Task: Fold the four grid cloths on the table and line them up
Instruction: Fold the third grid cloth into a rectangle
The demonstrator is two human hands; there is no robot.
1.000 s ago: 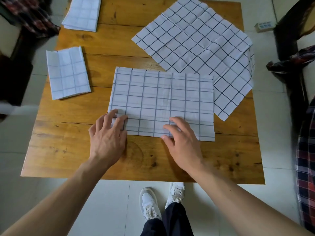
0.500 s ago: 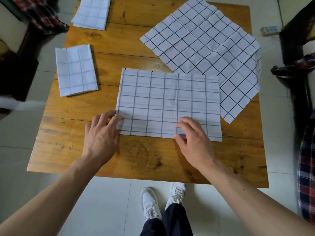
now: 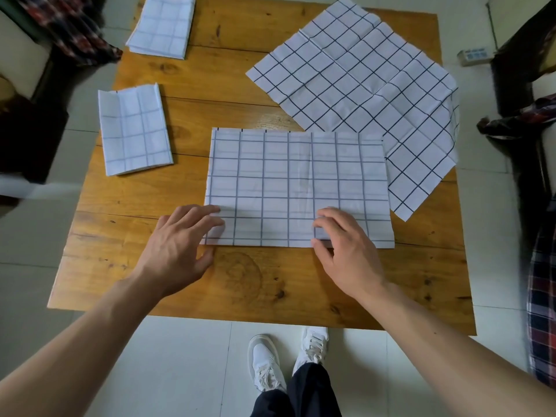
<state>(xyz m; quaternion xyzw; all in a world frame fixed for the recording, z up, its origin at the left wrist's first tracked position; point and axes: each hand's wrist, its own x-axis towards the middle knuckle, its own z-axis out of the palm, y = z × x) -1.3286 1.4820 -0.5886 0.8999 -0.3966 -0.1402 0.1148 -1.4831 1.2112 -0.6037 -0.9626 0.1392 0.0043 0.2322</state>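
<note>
Wooden table (image 3: 186,79) filling most of the frame, four grid cloths on it. At centre, half-folded cloth (image 3: 298,188), a wide rectangle lying flat, its right edge overlapping the lower corner of the open cloth (image 3: 361,94), which lies spread and turned diagonally at upper right, one corner drooping past the table's right edge. At left, folded cloth (image 3: 135,130), a narrow upright rectangle, well apart from the centre one. At upper left, second folded cloth (image 3: 161,27), partly cut off by the top of the frame. Left hand (image 3: 177,245) at the half-folded cloth's lower left corner, fingers (image 3: 207,210) slightly bent and lying on top of the fabric, thumb on bare table just below the edge; nothing gripped. Right hand (image 3: 346,254) at the lower edge right of centre, fingers curled onto the fabric, thumb at the edge below, seemingly pinching it. White shoes (image 3: 267,362) on the tiled floor (image 3: 186,371) at bottom centre.
</note>
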